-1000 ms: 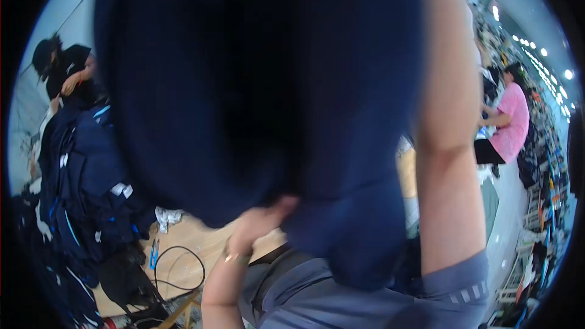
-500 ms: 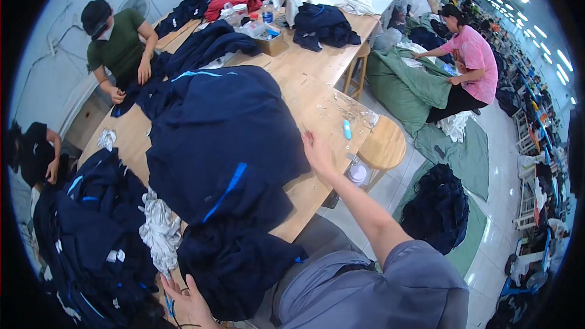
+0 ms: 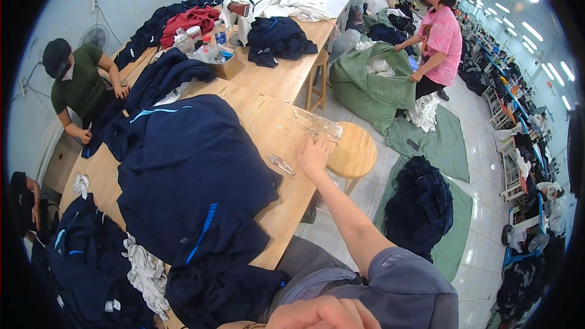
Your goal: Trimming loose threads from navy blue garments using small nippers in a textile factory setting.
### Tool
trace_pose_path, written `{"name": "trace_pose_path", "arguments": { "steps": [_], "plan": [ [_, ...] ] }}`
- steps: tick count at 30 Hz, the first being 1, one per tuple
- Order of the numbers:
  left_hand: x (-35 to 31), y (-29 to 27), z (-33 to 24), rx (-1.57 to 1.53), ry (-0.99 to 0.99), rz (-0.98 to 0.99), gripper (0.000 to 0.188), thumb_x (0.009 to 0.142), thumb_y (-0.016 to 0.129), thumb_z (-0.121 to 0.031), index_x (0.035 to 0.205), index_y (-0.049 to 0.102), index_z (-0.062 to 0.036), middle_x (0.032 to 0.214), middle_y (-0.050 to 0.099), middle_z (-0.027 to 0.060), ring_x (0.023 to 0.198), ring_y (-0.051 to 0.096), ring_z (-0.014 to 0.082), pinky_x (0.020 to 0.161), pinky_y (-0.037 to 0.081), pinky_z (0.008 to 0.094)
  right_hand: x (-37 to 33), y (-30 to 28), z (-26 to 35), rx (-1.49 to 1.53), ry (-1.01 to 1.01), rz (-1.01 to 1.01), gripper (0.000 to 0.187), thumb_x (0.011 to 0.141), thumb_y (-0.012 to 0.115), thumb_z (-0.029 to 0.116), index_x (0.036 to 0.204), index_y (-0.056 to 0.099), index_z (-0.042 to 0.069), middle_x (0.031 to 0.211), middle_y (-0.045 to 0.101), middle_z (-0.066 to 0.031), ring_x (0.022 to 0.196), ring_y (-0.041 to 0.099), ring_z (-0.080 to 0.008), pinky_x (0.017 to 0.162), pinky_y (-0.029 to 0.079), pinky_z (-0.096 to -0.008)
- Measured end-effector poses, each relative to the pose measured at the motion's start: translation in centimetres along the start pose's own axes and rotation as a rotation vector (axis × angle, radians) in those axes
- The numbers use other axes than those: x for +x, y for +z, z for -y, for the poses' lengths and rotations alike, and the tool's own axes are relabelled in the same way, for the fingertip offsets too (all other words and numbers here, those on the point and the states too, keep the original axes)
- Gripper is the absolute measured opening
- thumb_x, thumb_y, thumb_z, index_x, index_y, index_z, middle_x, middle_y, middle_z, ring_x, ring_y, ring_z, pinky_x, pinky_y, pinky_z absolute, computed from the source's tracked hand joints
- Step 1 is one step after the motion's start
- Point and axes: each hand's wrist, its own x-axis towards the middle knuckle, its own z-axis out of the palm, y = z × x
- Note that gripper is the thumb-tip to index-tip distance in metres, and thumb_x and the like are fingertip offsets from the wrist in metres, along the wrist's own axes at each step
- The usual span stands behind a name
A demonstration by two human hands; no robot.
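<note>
A large dark navy garment [image 3: 189, 164] with bright blue strips lies spread over the wooden table [image 3: 244, 100]. Close to the table's right edge, my right hand [image 3: 314, 155] reaches down with its fingers gathered at the tabletop; whatever is under them is hidden. Small metal thread snips [image 3: 281, 164] lie on the wood just left of that hand. My left hand [image 3: 326, 315] is raised very near the camera at the lower edge, its fingers curled and partly cut off. What it holds, if anything, does not show.
A round wooden stool [image 3: 352, 152] stands against the table's right edge. White cloth strips [image 3: 146, 274] and more navy garments [image 3: 91, 268] lie at lower left. Two co-workers handle cloth farther off, one beside a green sack [image 3: 365, 88]. A navy heap [image 3: 419, 207] is on the floor.
The view has shifted. My left hand has come from the lower left, beside the white strips, to the bottom middle. A light-blue tool on the table no longer shows; the snips now do.
</note>
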Motion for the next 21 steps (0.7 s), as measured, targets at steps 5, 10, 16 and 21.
{"name": "trace_pose_path", "arguments": {
  "steps": [5, 10, 16, 21],
  "plan": [
    [-0.2, -1.5, 0.2, 0.209, 0.086, 0.111, 0.02, 0.085, 0.06, -0.02, 0.082, 0.054, -0.0011, 0.074, 0.053, 0.0081, 0.072, 0.05, 0.0227, 0.067, 0.042, 0.0324, 0.7, 2.2, -1.2, 0.187, -0.02, 0.207, 0.033, 0.079, 0.06, 0.016, 0.11, 0.057, 0.007, 0.101, 0.052, -0.0192, 0.097, 0.052, -0.0331, 0.081, 0.043, -0.0416],
    [-5.5, -6.9, 2.8, 0.552, -0.174, 0.56, 0.051, 0.082, 0.054, -0.049, 0.109, 0.055, -0.006, 0.117, 0.049, 0.014, 0.108, 0.045, 0.0375, 0.089, 0.036, 0.046, -0.4, 3.6, -1.5, 0.699, 0.052, 0.047, 0.031, 0.085, 0.055, 0.011, 0.115, 0.053, 0.005, 0.097, 0.056, -0.0185, 0.087, 0.059, -0.03, 0.076, 0.048, -0.0376],
    [-0.1, -1.3, -3.2, 1.357, 0.314, 0.341, 0.016, 0.081, 0.062, -0.016, 0.081, 0.063, -0.0001, 0.07, 0.056, 0.0108, 0.074, 0.056, 0.0294, 0.069, 0.047, 0.0406, -4.0, -8.1, 6.2, 1.954, 0.339, 0.689, 0.03, 0.09, 0.05, 0.005, 0.12, 0.046, 0.006, 0.095, 0.059, -0.0112, 0.09, 0.062, -0.0253, 0.078, 0.053, -0.0361],
    [-1.2, -8.1, -3.4, 1.802, 0.484, -0.927, 0.024, 0.087, 0.059, -0.013, 0.106, 0.055, 0.0009, 0.096, 0.057, 0.0079, 0.08, 0.054, 0.0145, 0.07, 0.044, 0.0245, -6.9, -17.4, 11.9, 2.209, 0.183, 1.058, 0.022, 0.087, 0.054, 0.002, 0.107, 0.047, 0.005, 0.099, 0.058, -0.0095, 0.096, 0.061, -0.021, 0.081, 0.051, -0.0322]
  ]
}}
